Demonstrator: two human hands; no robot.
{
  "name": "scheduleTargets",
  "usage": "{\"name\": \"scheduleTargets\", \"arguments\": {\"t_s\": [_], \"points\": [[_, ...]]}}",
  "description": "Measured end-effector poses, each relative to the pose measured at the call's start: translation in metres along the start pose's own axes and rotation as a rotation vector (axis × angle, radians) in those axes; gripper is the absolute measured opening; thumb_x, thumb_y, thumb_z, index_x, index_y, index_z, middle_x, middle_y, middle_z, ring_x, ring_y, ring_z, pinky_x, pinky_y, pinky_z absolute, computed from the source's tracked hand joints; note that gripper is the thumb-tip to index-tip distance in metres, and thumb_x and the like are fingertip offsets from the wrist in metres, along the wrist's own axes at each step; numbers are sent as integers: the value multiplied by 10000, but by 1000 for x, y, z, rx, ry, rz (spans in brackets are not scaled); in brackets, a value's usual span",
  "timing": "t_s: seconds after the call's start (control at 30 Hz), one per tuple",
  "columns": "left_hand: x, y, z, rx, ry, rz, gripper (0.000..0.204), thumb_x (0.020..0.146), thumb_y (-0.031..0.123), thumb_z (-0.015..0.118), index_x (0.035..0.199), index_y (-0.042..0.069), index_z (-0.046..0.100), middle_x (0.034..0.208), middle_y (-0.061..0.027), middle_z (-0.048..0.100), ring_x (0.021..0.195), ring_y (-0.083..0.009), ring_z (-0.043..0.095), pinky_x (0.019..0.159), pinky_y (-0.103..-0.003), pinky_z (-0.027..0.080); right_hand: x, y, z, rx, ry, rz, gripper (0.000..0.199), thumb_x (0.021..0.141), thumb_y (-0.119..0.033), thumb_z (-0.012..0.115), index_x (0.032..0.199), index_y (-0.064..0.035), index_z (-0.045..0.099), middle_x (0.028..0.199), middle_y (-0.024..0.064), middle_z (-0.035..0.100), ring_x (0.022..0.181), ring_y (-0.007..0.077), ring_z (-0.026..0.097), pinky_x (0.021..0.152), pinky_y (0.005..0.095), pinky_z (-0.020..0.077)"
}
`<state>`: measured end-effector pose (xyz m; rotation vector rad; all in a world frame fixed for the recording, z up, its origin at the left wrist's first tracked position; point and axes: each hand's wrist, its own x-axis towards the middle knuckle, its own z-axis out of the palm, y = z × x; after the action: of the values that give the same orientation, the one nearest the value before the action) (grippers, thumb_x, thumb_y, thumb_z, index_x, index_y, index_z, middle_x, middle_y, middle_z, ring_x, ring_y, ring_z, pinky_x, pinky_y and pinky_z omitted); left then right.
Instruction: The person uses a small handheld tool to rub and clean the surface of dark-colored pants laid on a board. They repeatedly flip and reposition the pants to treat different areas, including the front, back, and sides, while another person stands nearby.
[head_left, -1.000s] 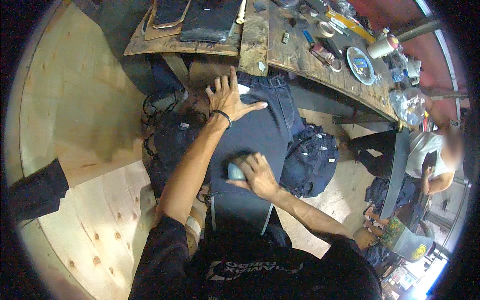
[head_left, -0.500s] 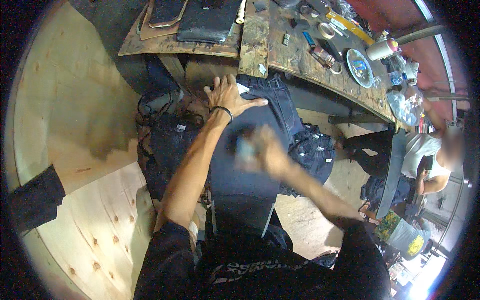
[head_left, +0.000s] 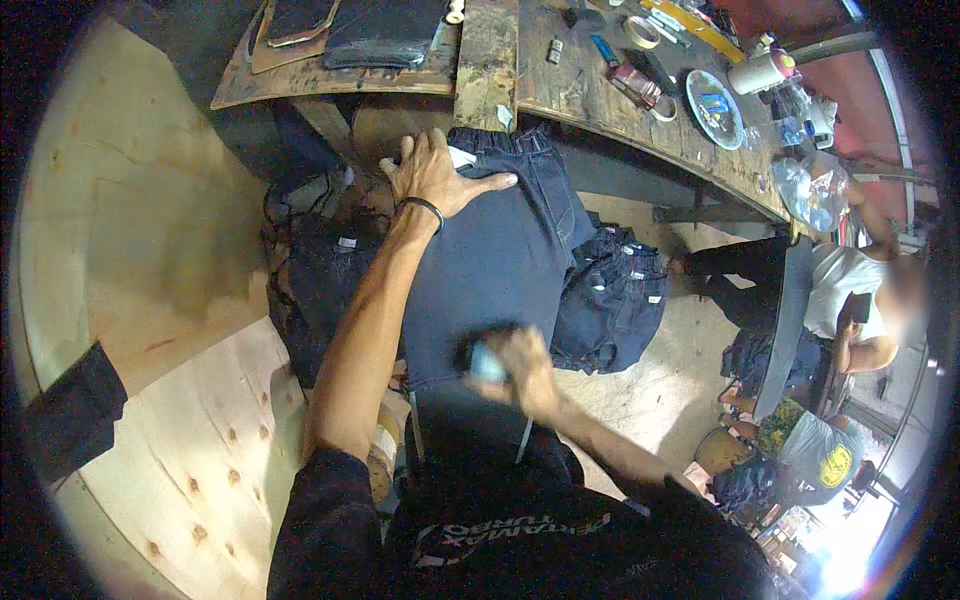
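Note:
A dark navy pair of trousers (head_left: 480,270) with an elastic waistband lies spread in front of me, its waist end against a narrow wooden plank. Near the waistband, my left hand (head_left: 432,180) presses down with fingers spread and thumb stretched to the right. White material shows beside its thumb. Lower on the cloth, my right hand (head_left: 522,372) grips what looks like a brush (head_left: 487,362), pale blue with a dark edge. Motion blurs both this hand and the brush, which appears to touch the fabric.
Dark garments are piled at right (head_left: 615,300) and left (head_left: 335,260). Ahead stands a worn wooden table (head_left: 590,105) with tape rolls, a plate (head_left: 713,108) and a thread cone (head_left: 755,73). Plywood (head_left: 190,430) is at left. Two other people are at far right, one in a white top (head_left: 848,290).
My right hand has swept the brush down the trousers toward my body. My left hand stays pressed near the waistband. The whole view has shifted slightly.

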<state>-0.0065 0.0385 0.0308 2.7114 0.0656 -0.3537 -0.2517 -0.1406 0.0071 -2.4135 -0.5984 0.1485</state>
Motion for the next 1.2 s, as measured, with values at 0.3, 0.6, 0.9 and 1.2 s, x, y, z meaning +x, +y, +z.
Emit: {"name": "scheduleTargets", "arguments": {"t_s": [0.3, 0.6, 0.9, 1.2], "points": [[-2, 0, 8, 57, -14, 2, 1394, 538, 974, 704, 1489, -18, 467, 1510, -253, 509, 1432, -410, 449, 1124, -683, 335, -21, -2, -15, 30, 103, -52, 566, 738, -393, 897, 1111, -29, 676, 1016, 150, 638, 987, 372, 591, 922, 502, 485], [12, -16, 29, 99, 385, 338, 1398, 610, 961, 654, 1680, 172, 221, 1747, -179, 114, 1619, -394, 35, 1161, -835, 33, 83, 17, -24, -32, 198, -130, 614, 708, -339, 924, 1156, 4, 679, 962, 181, 602, 895, 373, 571, 818, 486, 459], [13, -20, 28, 50, 327, 307, 1488, 568, 980, 661, 1694, 156, 144, 1756, -195, 48, 1622, -396, 1, 1167, -824, -17, 17, 5, 15, 71, -204, -120, 677, 738, -459, 881, 1243, -43, 705, 1104, 189, 665, 1150, 410, 590, 1063, 561, 441], [11, -17, 28, 19, 318, 283, 1455, 570, 972, 673, 1677, 147, 215, 1737, -222, 123, 1610, -410, 104, 1198, -792, 62, 53, 0, -92, 157, -110, 138, 605, 795, -396, 899, 1235, -21, 718, 1074, 170, 704, 979, 324, 673, 910, 443, 534]]}}
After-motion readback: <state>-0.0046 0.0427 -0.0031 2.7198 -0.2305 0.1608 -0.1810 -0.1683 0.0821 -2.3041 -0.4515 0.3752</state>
